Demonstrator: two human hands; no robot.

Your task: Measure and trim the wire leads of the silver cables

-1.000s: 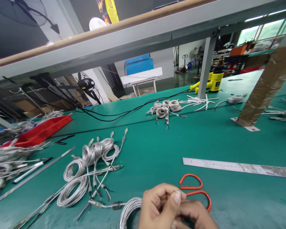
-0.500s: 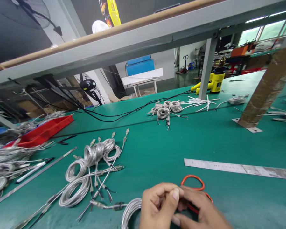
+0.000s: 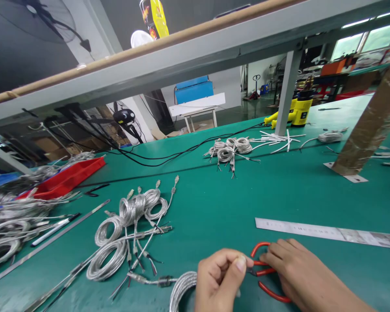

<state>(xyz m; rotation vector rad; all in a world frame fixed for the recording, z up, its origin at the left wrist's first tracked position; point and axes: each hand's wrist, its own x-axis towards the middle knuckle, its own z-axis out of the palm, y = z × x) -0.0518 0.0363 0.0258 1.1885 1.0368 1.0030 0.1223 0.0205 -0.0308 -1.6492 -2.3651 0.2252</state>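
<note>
At the bottom middle my left hand (image 3: 222, 279) is closed, thumb tip pressed to the forefinger. What it pinches is hidden by the fingers. Beside it on the left lies a coil of clear-jacketed silver cable (image 3: 181, 292), partly covered by the hand. My right hand (image 3: 299, 271) has its fingers around the red handles of a pair of scissors (image 3: 274, 295) on the green bench. Their dark metal part lies close to my left fingertips. More coiled silver cables (image 3: 106, 260), with plugs and stripped wire ends, lie further left.
A steel ruler (image 3: 299, 227) lies beyond my right hand. At left are a long metal strip (image 3: 54, 238), a pen (image 3: 53, 232) and a red tray (image 3: 67, 175) among cables. White cable coils (image 3: 227, 151) and a yellow tool (image 3: 300, 110) stand further back, near a shelf post (image 3: 287, 91).
My right hand has left my left fingers and moved right onto the scissors' handles. My left hand keeps its pinch. The view has shifted slightly.
</note>
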